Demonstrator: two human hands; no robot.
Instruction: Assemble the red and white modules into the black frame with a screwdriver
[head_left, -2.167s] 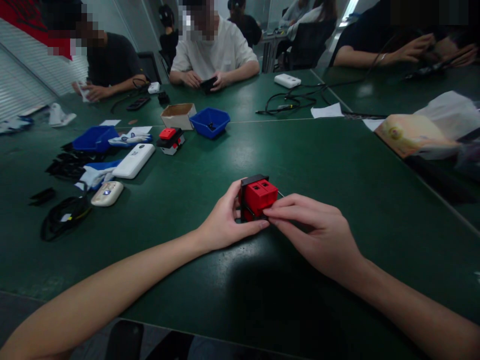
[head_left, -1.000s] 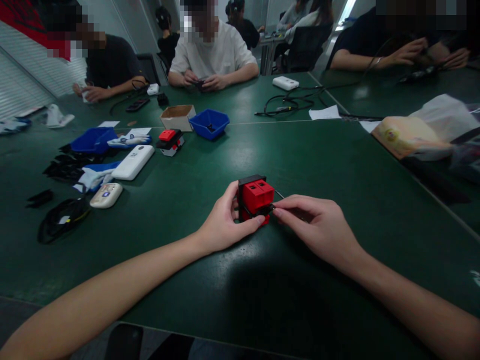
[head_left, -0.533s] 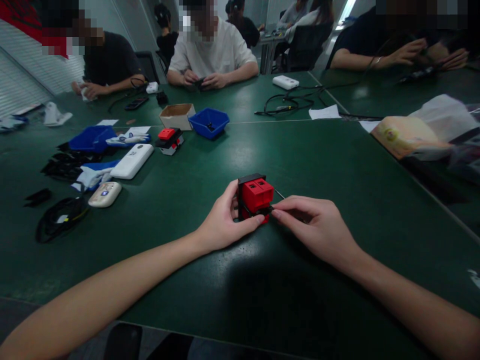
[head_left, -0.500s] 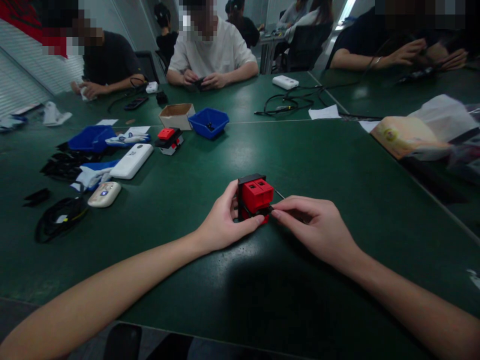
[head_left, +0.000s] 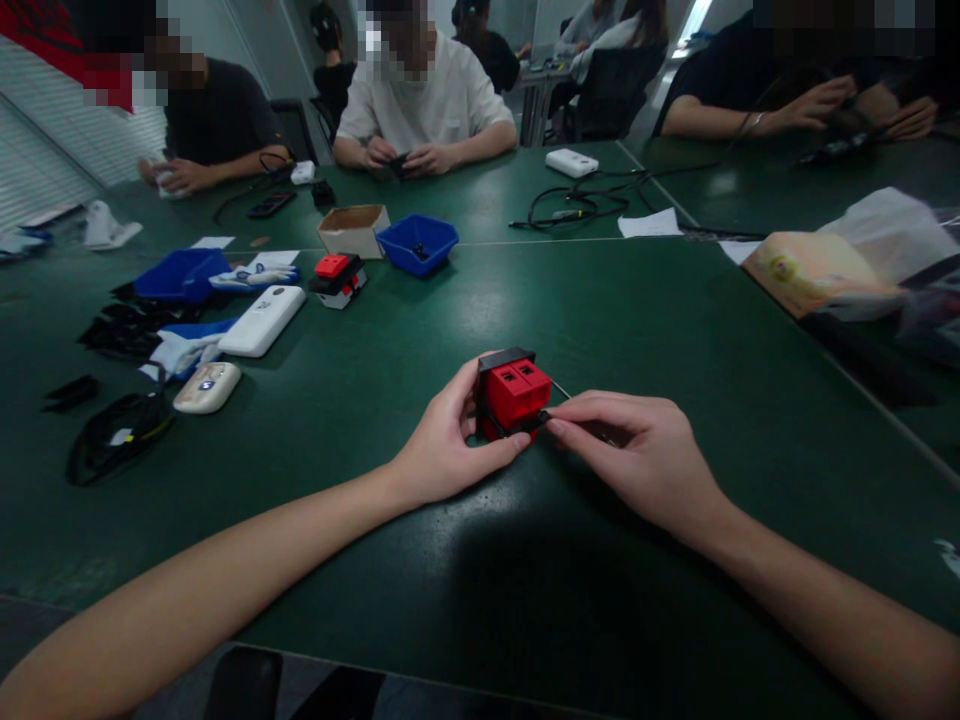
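Observation:
A red and black block (head_left: pixel 519 392) with two small dark openings on its top stands tilted on the green table (head_left: pixel 360 600). My left hand (head_left: pixel 461 430) wraps round its left side, the thumb along the lower front edge. At the block's right side, the thumb and index finger of my right hand (head_left: pixel 630 440) pinch a small black piece (head_left: pixel 541 418) against it. A thin metal rod (head_left: pixel 561 389) sticks out behind the right fingers; its other end is hidden by the hand.
Beyond my hands are a blue bin (head_left: pixel 418 246), a cardboard box (head_left: pixel 352 232) and another red, black and white block (head_left: pixel 337 281). White devices, gloves and cables lie left. Bags (head_left: pixel 832 270) lie right. Several people sit opposite.
The block has tilted slightly and shifted a little to the right in my left hand. My right fingers keep their pinch at its side.

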